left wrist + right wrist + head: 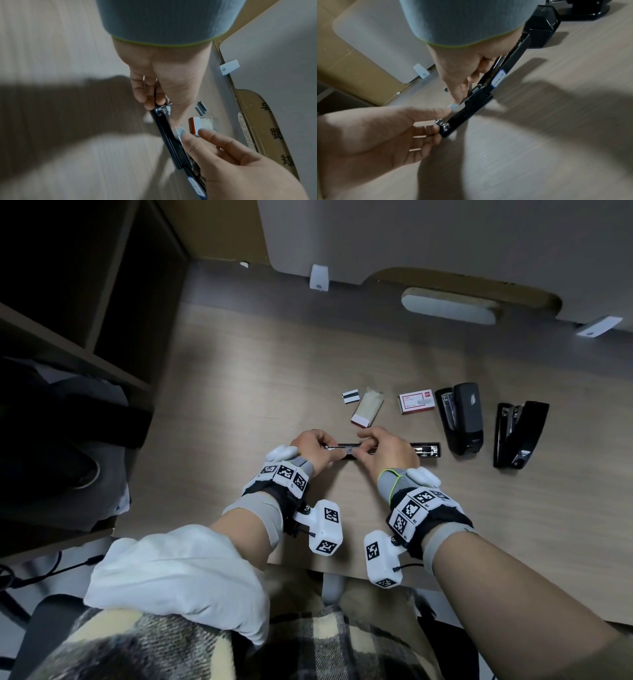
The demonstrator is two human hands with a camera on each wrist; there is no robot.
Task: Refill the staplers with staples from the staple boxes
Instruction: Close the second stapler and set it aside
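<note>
A long black stapler (424,449) (164,129) (477,102) lies folded open flat on the desk in front of me. My left hand (325,451) (162,113) (441,120) grips its left end, fingers curled round the metal tip, with the thumb reaching along the open channel. My right hand (356,451) (187,134) (457,100) pinches a short silver staple strip (349,452) (181,132) (453,105) between thumb and forefinger, right over the channel. The left thumb touches the strip too. The hands hide the middle of the stapler.
Behind the hands lie an open staple box (366,409) (195,125), loose staple strips (351,398) (201,108) and a shut red-and-white staple box (417,402). Two more black staplers (462,419) (519,434) stand open to the right. A dark shelf unit (85,320) borders the desk on the left.
</note>
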